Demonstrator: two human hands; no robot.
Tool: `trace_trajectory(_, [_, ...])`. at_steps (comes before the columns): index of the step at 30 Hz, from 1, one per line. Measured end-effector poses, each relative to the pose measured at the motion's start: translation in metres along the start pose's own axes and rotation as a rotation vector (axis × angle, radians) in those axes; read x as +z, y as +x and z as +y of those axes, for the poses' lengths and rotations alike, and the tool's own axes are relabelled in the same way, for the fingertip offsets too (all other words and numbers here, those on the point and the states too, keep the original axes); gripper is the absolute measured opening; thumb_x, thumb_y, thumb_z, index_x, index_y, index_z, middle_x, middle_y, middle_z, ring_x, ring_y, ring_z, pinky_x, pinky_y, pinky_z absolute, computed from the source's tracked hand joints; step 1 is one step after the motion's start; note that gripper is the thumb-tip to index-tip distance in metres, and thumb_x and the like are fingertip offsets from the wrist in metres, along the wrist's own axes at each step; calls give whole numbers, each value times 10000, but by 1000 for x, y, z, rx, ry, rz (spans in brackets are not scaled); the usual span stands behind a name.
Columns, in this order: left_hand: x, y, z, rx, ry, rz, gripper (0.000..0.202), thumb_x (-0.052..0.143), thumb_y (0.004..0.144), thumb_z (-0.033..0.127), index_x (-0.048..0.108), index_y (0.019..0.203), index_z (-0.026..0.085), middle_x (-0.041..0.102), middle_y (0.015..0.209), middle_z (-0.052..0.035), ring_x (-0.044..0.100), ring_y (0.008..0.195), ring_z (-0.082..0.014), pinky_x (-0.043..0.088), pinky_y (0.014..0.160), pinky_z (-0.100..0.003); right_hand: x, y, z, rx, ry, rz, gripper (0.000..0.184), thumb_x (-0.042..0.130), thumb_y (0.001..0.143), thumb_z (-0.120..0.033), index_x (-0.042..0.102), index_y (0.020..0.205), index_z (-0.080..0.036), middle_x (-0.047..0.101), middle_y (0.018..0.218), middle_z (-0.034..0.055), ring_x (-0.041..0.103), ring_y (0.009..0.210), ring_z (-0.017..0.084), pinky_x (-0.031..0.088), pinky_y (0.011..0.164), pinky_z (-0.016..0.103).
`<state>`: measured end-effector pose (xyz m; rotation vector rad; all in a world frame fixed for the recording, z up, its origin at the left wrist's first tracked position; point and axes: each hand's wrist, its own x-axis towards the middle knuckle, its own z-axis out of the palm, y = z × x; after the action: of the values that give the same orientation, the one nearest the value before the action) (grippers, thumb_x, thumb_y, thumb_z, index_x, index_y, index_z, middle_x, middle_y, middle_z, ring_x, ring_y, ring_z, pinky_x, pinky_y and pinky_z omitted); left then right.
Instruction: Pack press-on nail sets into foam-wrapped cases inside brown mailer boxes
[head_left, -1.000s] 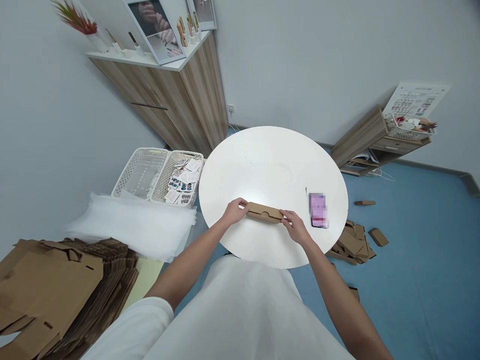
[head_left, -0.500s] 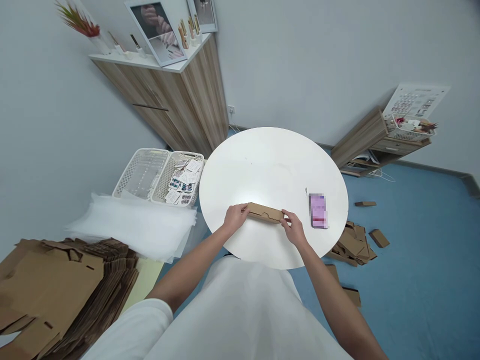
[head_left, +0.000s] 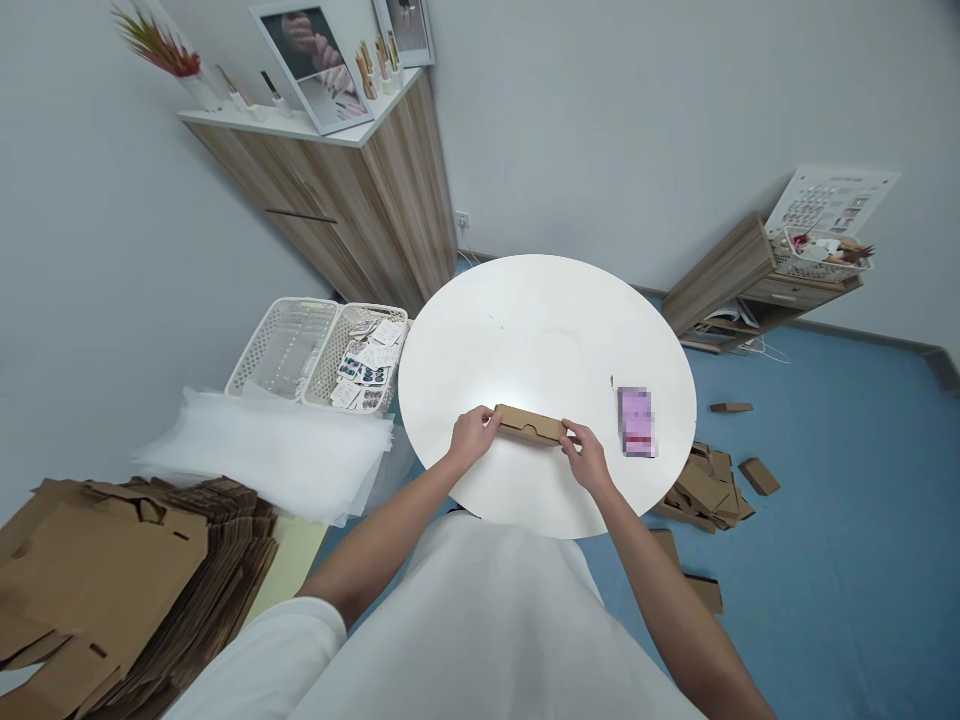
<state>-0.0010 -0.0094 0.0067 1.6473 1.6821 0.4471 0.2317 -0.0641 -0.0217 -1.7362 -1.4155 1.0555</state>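
A flat brown cardboard box (head_left: 529,424) lies near the front edge of the round white table (head_left: 540,330). My left hand (head_left: 472,436) is closed on its left end. My right hand (head_left: 586,456) grips its right end, fingers curled over the edge. Both forearms reach in from below. A pinkish blurred phone-like object (head_left: 637,421) lies on the table to the right of my right hand, apart from it.
Two white mesh baskets (head_left: 315,350) stand left of the table, one holding several small cards. White foam sheets (head_left: 270,450) and a stack of flat cardboard blanks (head_left: 112,570) lie at lower left. Cardboard scraps (head_left: 705,490) litter the blue floor at right. A wooden cabinet (head_left: 352,190) stands behind.
Both hands have drawn slightly closer to me with the box; otherwise the scene is the same.
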Motion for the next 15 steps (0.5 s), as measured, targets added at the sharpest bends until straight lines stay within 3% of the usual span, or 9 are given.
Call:
trace_trajectory(3, [-1, 6, -5, -52, -24, -6, 185, 487, 767, 350, 600, 767, 204, 654, 810, -15, 599, 737, -157, 443, 642, -255, 0, -1, -1, 7, 10, 3, 423, 446, 776, -412, 466, 1163, -242, 482, 1159, 83, 559, 898, 181, 517, 688, 350])
trace_trajectory(8, [-1, 15, -12, -48, -128, -84, 266, 534, 725, 300, 585, 968, 206, 647, 930, -24, 603, 800, -152, 456, 694, -248, -2, -1, -4, 158, 115, -12, 532, 510, 731, -406, 403, 1227, -247, 486, 1187, 83, 573, 884, 179, 533, 671, 337])
trace_trajectory(12, [-5, 18, -12, 39, -114, -194, 183, 505, 731, 279, 648, 833, 228, 663, 870, -1, 601, 836, -170, 451, 724, -255, -5, 1, -7, 292, 218, -145, 513, 508, 737, -364, 400, 1232, -281, 466, 1236, 69, 605, 815, 151, 543, 635, 308])
trace_trajectory(15, [-10, 17, -9, 27, -99, -214, 169, 525, 709, 272, 668, 791, 234, 672, 796, 11, 609, 800, -184, 459, 702, -266, -6, 5, -8, 297, 248, -147, 506, 532, 719, -301, 434, 1212, -247, 525, 1176, 87, 621, 748, 149, 541, 653, 334])
